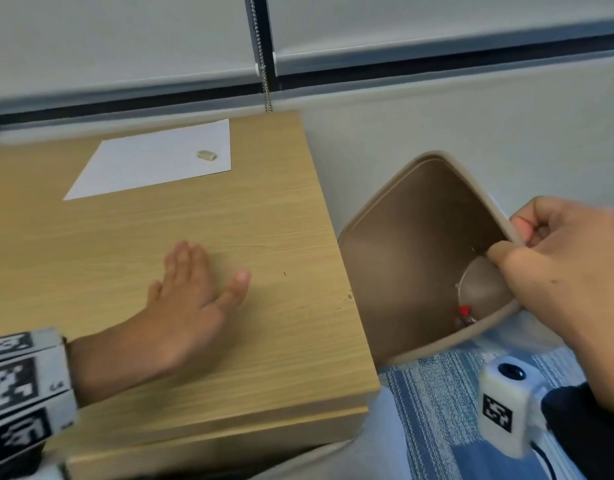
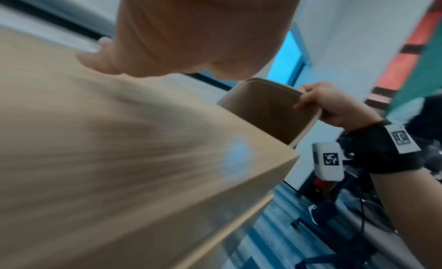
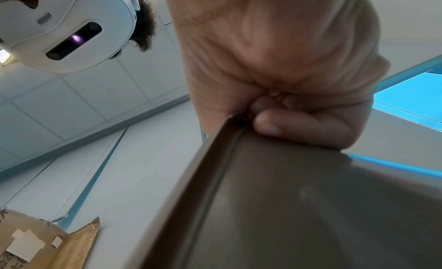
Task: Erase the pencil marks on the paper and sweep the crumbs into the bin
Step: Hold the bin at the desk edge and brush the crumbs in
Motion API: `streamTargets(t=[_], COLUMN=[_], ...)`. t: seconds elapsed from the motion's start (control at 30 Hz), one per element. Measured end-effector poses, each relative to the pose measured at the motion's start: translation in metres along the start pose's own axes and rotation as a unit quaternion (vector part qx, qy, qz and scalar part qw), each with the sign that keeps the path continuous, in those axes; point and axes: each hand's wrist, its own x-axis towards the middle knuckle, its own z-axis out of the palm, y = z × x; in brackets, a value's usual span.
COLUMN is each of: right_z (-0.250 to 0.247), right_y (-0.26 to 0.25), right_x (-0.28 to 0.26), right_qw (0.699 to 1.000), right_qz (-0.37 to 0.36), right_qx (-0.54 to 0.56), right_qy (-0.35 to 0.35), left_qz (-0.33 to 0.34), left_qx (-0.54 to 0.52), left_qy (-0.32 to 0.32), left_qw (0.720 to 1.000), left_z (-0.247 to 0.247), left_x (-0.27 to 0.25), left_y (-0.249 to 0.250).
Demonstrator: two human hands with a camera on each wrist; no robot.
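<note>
A white sheet of paper [image 1: 153,161] lies at the far side of the wooden table [image 1: 264,220], with a small grey eraser [image 1: 206,155] on its right part. My left hand [image 1: 191,292] lies flat on the table with straight fingers, left of the table's right edge. My right hand [image 1: 547,258] grips the rim of a brown bin [image 1: 412,258], which is tilted with its mouth against the table's right edge. In the right wrist view the fingers [image 3: 287,121] curl over the bin's rim [image 3: 215,159]. The left wrist view shows the bin [image 2: 263,106] beside the table corner. A tiny dark speck [image 1: 285,273] lies on the table.
The wall and window blinds with a bead chain [image 1: 265,81] stand behind the table. A blue striped carpet [image 1: 437,410] covers the floor below the bin. Small red and white scraps [image 1: 466,315] lie inside the bin. A cardboard box [image 3: 47,242] shows in the right wrist view.
</note>
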Motion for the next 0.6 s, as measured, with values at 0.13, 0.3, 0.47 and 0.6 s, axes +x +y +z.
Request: streamTargets(t=[0.13, 0.3, 0.47, 0.6], right_z=[0.001, -0.004, -0.008, -0.01], right_y=[-0.009, -0.015, -0.012, -0.013], right_x=[-0.005, -0.008, -0.013, -0.015], right_qw=[1.0, 1.0, 1.0, 0.999], right_qz=[0.004, 0.018, 0.016, 0.023], right_qx=[0.002, -0.025, -0.024, -0.035], right_qy=[0.0, -0.005, 0.009, 0.01], left_qz=[-0.004, 0.244, 0.235, 0.078], left_qx=[0.097, 0.106, 0.012, 0.071], left_qy=[-0.069, -0.129, -0.057, -0.052], left_qw=[0.993, 0.955, 0.97, 0.993], left_z=[0.017, 0.059, 0.041, 0.017], left_x=[0.009, 0.002, -0.002, -0.011], left_y=[0.011, 0.107, 0.106, 0.026])
